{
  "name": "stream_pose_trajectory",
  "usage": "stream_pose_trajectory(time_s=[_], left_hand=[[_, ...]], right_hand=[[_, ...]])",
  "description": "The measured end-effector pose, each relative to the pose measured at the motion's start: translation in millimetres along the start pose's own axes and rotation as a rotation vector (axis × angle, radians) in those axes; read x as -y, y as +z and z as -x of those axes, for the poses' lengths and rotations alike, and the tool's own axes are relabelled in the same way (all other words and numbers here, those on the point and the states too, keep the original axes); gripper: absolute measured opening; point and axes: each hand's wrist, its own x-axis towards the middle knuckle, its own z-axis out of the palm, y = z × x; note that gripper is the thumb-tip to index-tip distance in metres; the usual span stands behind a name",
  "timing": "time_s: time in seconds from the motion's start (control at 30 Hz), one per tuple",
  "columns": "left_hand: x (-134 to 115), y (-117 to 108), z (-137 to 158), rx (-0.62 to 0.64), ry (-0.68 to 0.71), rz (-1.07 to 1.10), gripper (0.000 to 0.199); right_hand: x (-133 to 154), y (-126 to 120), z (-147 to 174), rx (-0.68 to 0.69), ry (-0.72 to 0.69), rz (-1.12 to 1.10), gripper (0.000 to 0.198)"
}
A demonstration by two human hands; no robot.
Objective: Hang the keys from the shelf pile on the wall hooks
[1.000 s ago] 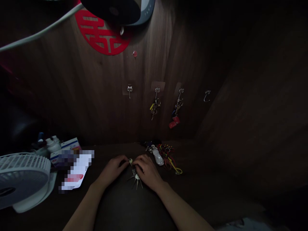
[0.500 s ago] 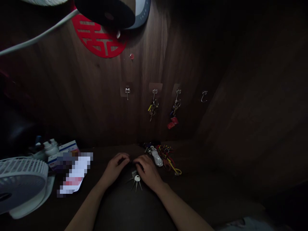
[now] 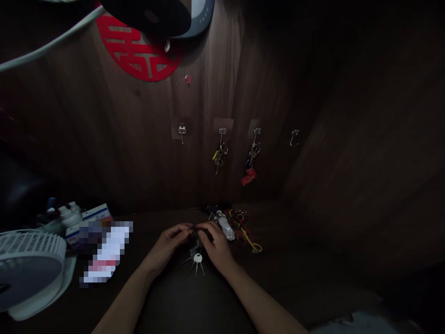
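Head view: left hand (image 3: 173,241) and right hand (image 3: 216,243) pinch upper end of keys (image 3: 198,258), fanned between them over desk (image 3: 181,301). Step looks like working that end; next calls for steady pinch.

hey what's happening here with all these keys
A person's left hand and right hand meet at the top of a bunch of keys, whose blades fan out below; the exact grip is too dark to tell. Just beyond the right hand lie more keyrings and cords. Two other key sets hang from wall hooks.
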Motion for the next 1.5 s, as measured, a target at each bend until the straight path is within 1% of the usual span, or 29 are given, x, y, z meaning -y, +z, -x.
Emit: stream_pose_trajectory(time_s=[0.1, 0.2, 0.33, 0.47, 0.53, 0.63, 0.77, 0.83, 0.9, 1.03, 1.13, 1.3, 1.5], left_hand=[[-1, 5, 1, 0.061, -0.035, 0.081, 0.028], [-3, 8, 1, 0.087, -0.050, 0.114, 0.029], [-4, 11, 2, 0.110, -0.088, 0.177, 0.032], [-5, 14, 4, 0.178, -0.144, 0.233, 0.036], [-5, 16, 4, 0.197, -0.155, 0.221, 0.040], [-2, 17, 3, 0.158, -0.159, 0.167, 0.041], [0, 15, 1, 0.097, -0.169, 0.102, 0.033], [0, 14, 0, 0.095, -0.173, 0.102, 0.031], [-3, 13, 0, 0.128, -0.178, 0.144, 0.028], [-7, 13, 1, 0.210, -0.218, 0.323, 0.023], [-8, 13, 2, 0.230, -0.258, 0.417, 0.020], [-6, 12, 1, 0.249, -0.273, 0.439, 0.021], [-7, 11, 1, 0.247, -0.268, 0.435, 0.021]], right_hand=[[1, -1, 0, -0.006, -0.018, -0.049, 0.014], [3, -1, 0, -0.014, -0.029, -0.046, 0.012], [7, 0, 1, -0.028, 0.006, -0.056, 0.012], [7, 3, -1, -0.084, 0.153, -0.136, 0.012], [5, 3, -2, -0.122, 0.227, -0.182, 0.013], [2, 4, -4, -0.141, 0.291, -0.246, 0.015], [0, 4, -7, -0.148, 0.346, -0.331, 0.016], [1, 4, -10, -0.154, 0.392, -0.390, 0.018], [2, 3, -12, -0.131, 0.461, -0.470, 0.019], [3, 0, -15, -0.059, 0.566, -0.611, 0.024], [3, -1, -15, -0.044, 0.593, -0.673, 0.029], [1, 0, -14, -0.032, 0.606, -0.731, 0.033], [-1, -2, -13, -0.034, 0.586, -0.767, 0.024]])
